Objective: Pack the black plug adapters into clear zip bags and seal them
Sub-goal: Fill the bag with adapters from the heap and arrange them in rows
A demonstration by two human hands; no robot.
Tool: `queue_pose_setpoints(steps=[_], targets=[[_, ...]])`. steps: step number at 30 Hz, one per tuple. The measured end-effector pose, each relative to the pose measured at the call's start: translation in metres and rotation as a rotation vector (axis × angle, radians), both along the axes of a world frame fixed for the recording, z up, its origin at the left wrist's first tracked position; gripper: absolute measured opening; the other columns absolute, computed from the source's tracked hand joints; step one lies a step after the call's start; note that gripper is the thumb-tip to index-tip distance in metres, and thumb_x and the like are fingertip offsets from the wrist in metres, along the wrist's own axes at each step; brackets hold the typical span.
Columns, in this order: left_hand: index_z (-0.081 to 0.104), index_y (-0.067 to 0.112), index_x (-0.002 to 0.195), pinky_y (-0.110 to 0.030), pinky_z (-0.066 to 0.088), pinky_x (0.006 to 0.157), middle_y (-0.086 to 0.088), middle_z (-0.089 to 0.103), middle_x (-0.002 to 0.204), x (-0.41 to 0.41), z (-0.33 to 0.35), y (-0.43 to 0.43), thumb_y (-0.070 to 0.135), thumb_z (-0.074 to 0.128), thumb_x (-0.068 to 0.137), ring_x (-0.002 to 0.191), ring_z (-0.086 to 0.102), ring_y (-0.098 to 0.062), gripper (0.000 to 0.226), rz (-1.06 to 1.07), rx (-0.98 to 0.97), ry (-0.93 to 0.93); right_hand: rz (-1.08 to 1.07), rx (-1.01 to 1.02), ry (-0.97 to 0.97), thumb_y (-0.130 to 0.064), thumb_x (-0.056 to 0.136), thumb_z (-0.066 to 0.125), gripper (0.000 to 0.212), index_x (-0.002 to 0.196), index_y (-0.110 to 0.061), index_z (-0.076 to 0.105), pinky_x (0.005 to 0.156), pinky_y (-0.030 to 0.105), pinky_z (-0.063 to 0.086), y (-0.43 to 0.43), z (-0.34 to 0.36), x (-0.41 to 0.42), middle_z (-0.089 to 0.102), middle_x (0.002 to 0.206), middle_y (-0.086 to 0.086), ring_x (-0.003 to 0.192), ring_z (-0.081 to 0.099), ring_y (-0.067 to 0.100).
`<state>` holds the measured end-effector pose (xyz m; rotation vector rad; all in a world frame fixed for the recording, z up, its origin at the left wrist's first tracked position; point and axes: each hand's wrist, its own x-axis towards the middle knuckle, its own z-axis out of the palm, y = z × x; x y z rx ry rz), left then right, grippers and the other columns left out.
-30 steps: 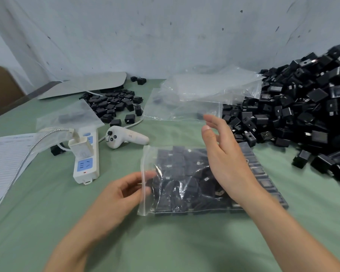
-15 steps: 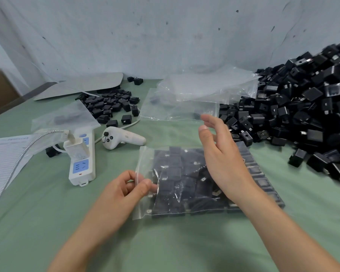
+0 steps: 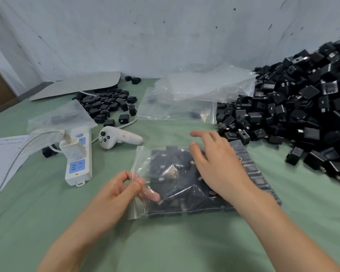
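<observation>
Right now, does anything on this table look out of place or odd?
Two things. A white handheld controller lies beside the power strip, unrelated to the packing. And two black adapters sit alone at the back by the wall, apart from the small pile and the big heap. Nothing looks broken.

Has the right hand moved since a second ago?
Yes. Against the white handheld controller, the right hand has drawn back toward the person, its fingertips now clear of the stack of empty clear zip bags.
</observation>
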<state>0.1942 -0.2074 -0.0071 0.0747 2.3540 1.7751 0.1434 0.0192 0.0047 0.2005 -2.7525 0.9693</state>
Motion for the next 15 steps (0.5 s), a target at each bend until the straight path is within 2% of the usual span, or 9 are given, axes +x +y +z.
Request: queue_pose_setpoints(steps=[4, 7, 9, 11, 15], targets=[[0.051, 0.007, 0.093, -0.012, 0.045, 0.07, -0.002, 0.078, 0.093, -0.001, -0.001, -0.004, 0.04, 0.052, 0.088, 0.077, 0.061, -0.009, 0.033, 0.036, -0.002, -0.002, -0.001, 0.09, 0.0, -0.036, 0.103, 0.038, 0.035, 0.137, -0.032, 0.047, 0.11, 0.036, 0.029, 0.0, -0.001, 0.001, 0.048, 0.137, -0.009, 0.127, 0.039, 0.015], [0.048, 0.008, 0.093, -0.015, 0.049, 0.068, -0.008, 0.078, 0.093, -0.001, -0.001, 0.001, 0.037, 0.051, 0.091, 0.074, 0.065, -0.012, 0.029, 0.025, 0.046, -0.044, -0.007, 0.125, 0.012, -0.036, 0.103, 0.037, 0.035, 0.136, -0.032, 0.049, 0.113, 0.037, 0.029, 0.0, 0.001, -0.001, 0.05, 0.135, -0.009, 0.127, 0.041, 0.016], [0.048, 0.009, 0.093, -0.023, 0.052, 0.073, -0.009, 0.078, 0.096, -0.001, 0.0, -0.001, 0.04, 0.052, 0.09, 0.077, 0.067, -0.014, 0.031, 0.006, 0.061, -0.073, -0.009, 0.176, 0.024, -0.035, 0.103, 0.037, 0.035, 0.134, -0.031, 0.052, 0.113, 0.037, 0.027, 0.0, 0.001, -0.001, 0.053, 0.134, -0.008, 0.126, 0.043, 0.018], [0.05, 0.009, 0.095, -0.033, 0.047, 0.079, -0.007, 0.078, 0.098, -0.001, 0.001, -0.006, 0.045, 0.052, 0.088, 0.077, 0.065, -0.012, 0.036, 0.009, 0.03, -0.072, -0.013, 0.228, 0.047, -0.035, 0.103, 0.037, 0.035, 0.132, -0.031, 0.056, 0.114, 0.038, 0.026, -0.002, 0.001, -0.001, 0.055, 0.132, -0.008, 0.126, 0.045, 0.019], [0.065, 0.008, 0.105, -0.038, 0.043, 0.071, -0.011, 0.077, 0.091, -0.009, -0.004, -0.007, 0.042, 0.054, 0.092, 0.063, 0.061, -0.013, 0.038, 0.224, 0.134, -0.105, 0.03, 0.301, 0.042, -0.039, 0.103, 0.035, 0.04, 0.139, -0.036, 0.051, 0.121, 0.045, 0.017, -0.011, -0.002, -0.003, 0.048, 0.147, -0.008, 0.139, 0.036, 0.018]])
